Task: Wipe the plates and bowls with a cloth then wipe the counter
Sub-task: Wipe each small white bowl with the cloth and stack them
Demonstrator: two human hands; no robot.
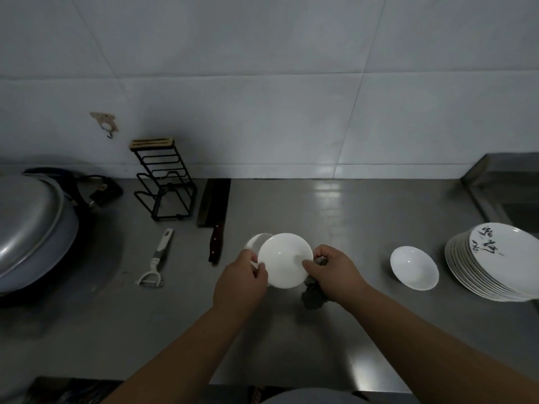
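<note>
Risk: steel worktop hard, drop onto it chips crockery; plate stack near right forearm, careless swing could knock it; held bowl pinched only at rim, may slip. Held bowl above worktop: left grip clamped on left rim, right grip on right rim, dark cloth bunched beneath

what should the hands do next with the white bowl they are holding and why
Probably turn the bowl with the left hand while the right hand rubs the cloth round it. Both hands hold it above the counter, the dark cloth bunched under the right rim, and another bowl and the stacked plates wait at the right.
</note>
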